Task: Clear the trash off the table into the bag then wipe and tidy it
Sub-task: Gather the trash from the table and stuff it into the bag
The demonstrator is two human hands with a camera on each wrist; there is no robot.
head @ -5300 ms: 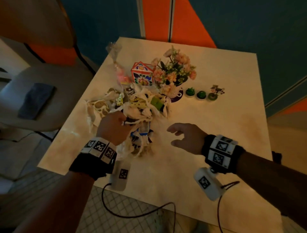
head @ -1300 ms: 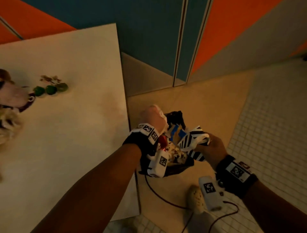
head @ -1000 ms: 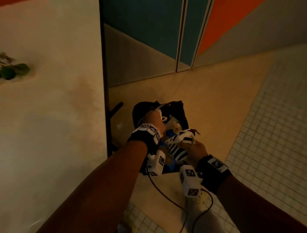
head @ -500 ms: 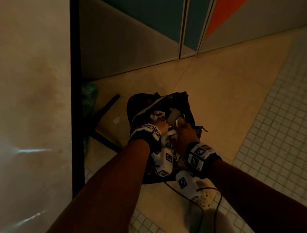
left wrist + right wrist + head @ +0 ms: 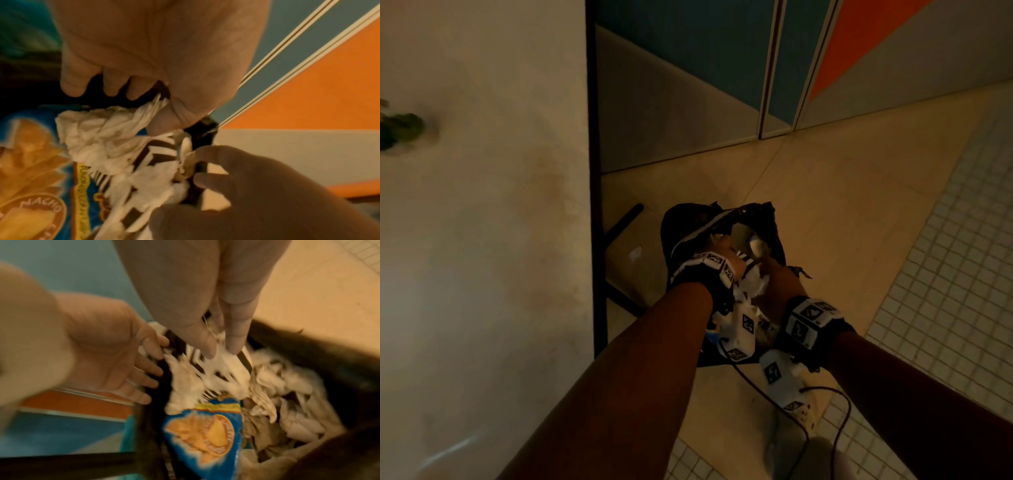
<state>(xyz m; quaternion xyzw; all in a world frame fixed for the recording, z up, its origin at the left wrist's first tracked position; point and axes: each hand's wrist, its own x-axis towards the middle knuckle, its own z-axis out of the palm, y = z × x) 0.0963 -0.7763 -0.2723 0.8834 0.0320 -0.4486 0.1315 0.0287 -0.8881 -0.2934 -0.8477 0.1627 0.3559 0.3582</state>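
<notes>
Crumpled white tissues and black-striped paper wrapper [image 5: 205, 374]: inside black plastic bag [image 5: 673, 229] on floor beside pale counter [image 5: 482, 240]. Light, soft, springy, I'd judge; pinch bunched folds, press down. Right hand [image 5: 205, 296] pinches wrapper; left hand [image 5: 107, 353] curled round bag rim.

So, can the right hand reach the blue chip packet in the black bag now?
Probably yes. The left hand holds the black bag open, and the blue chip packet lies exposed close under the right hand, though that hand is busy pinching the striped wrapper.
</notes>
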